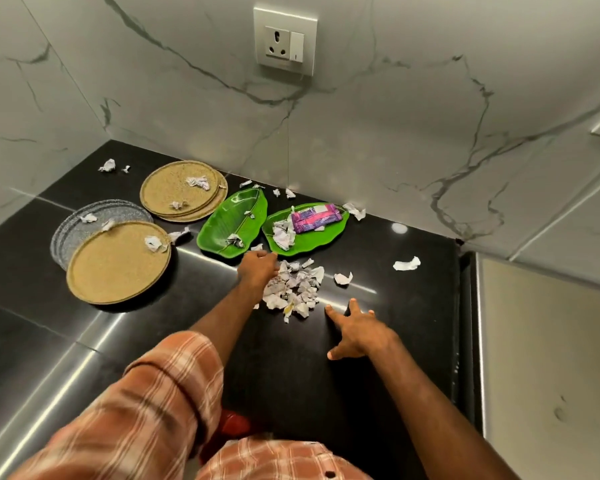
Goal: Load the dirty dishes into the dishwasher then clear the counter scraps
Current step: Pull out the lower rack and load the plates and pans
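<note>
Black counter [413, 306] in a marble corner. Gold and grey plates [116, 268] sit back left, two green leaf trays [222, 220] beside them, all strewn with paper scraps [197, 182]. A scrap pile [295, 289] lies before the trays. Left hand [257, 268] touches its left edge, fingers curled, grip unclear. Right hand [355, 332], fingers spread, just right.

Crumpled paper scraps [293, 289] lie heaped against the left hand [257, 268]; two green leaf plates [229, 220] sit just beyond it
</note>
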`<state>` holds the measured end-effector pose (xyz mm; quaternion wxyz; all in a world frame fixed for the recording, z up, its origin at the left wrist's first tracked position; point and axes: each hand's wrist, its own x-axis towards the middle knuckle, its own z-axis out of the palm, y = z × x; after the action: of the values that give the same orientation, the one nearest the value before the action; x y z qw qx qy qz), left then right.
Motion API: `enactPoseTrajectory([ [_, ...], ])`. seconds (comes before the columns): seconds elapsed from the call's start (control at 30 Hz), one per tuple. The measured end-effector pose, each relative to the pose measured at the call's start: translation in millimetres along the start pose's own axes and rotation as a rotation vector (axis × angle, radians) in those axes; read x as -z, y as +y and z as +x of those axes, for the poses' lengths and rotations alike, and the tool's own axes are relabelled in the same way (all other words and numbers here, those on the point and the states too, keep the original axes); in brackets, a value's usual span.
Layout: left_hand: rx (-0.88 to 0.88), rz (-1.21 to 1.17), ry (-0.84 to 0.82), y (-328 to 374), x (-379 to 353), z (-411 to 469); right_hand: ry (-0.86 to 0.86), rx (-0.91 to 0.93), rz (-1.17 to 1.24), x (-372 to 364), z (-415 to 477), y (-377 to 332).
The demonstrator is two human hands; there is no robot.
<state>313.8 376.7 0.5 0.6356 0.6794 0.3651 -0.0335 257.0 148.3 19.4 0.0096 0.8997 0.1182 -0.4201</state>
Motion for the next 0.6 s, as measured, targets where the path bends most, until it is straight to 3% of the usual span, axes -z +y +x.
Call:
enactPoseTrajectory([
  [0.23, 0.216, -0.091, 0.017, 16, -31, 30, 0.023, 0.089, -0.021, 16, 2, 11],
  [0.43, 0.273, -0.276, -0.015, 15, -39, 28, 0.051, 0.141, -0.009, 18, 2, 16],
  [0.6, 0.266, -0.389, -0.079, 19, -37, 8, 0.160, 0.167, 0.142, 22, 1, 34],
])
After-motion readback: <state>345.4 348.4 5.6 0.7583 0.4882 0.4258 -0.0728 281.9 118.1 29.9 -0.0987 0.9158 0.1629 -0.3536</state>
